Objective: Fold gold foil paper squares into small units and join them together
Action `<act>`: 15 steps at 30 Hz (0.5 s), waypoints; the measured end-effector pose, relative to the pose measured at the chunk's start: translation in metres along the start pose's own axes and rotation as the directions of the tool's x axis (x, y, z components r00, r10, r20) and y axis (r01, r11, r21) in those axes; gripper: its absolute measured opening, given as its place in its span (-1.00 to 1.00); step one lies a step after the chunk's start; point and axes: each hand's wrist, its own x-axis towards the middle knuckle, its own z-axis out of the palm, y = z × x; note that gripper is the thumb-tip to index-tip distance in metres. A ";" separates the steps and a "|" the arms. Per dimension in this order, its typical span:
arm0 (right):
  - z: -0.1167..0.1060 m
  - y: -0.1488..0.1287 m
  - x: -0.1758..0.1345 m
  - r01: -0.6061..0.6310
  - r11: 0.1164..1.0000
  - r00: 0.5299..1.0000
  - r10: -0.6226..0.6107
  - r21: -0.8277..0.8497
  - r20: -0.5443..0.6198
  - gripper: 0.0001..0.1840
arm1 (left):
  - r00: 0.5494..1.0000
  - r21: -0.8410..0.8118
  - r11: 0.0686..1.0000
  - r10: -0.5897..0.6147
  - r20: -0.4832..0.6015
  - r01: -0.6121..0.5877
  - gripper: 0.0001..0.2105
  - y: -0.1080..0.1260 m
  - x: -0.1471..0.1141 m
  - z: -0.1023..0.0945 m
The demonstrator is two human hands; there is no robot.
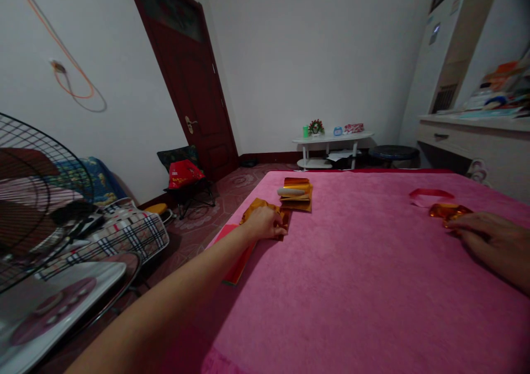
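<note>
My left hand (265, 223) is closed with its fingertips on a sheet of gold foil paper (257, 204) at the table's left side. Red paper (239, 263) lies partly under that wrist. Just beyond is a stack of gold foil paper (304, 203), with a greyish-white rod-like object (290, 191) lying across it. Far to the right, my right hand (488, 239) pinches a shiny folded gold foil piece (448, 212) at the tabletop. A red ribbon-like loop (431, 193) lies right behind this piece.
A pink cloth (351, 286) covers the table. To the left stand a fan (37, 197) and a folding chair with a red bag (185, 174). At the back are a low white table (333, 138) and a dark stool (393, 153); a drawer cabinet (467, 137) is at right.
</note>
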 end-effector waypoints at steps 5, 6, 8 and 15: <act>-0.001 -0.001 -0.001 -0.012 1.000 1.000 0.012 0.019 0.003 -0.71 | 0.999 -0.014 1.000 0.026 -0.039 -0.027 -0.60 0.004 0.002 -0.001; -0.002 -0.002 -0.001 -0.013 1.000 1.000 0.013 0.017 0.000 -0.71 | 0.999 0.002 1.000 0.027 -0.045 -0.027 -0.60 0.004 0.002 -0.001; -0.004 -0.004 0.000 -0.014 1.000 1.000 0.014 0.017 0.013 -0.71 | 0.998 0.037 0.999 0.032 -0.047 -0.030 -0.61 0.004 0.002 -0.001; -0.011 -0.014 0.001 -0.051 0.997 0.999 0.051 0.066 -0.004 -0.71 | 0.995 -0.110 0.991 -0.086 -0.056 0.080 -0.80 0.011 0.001 -0.012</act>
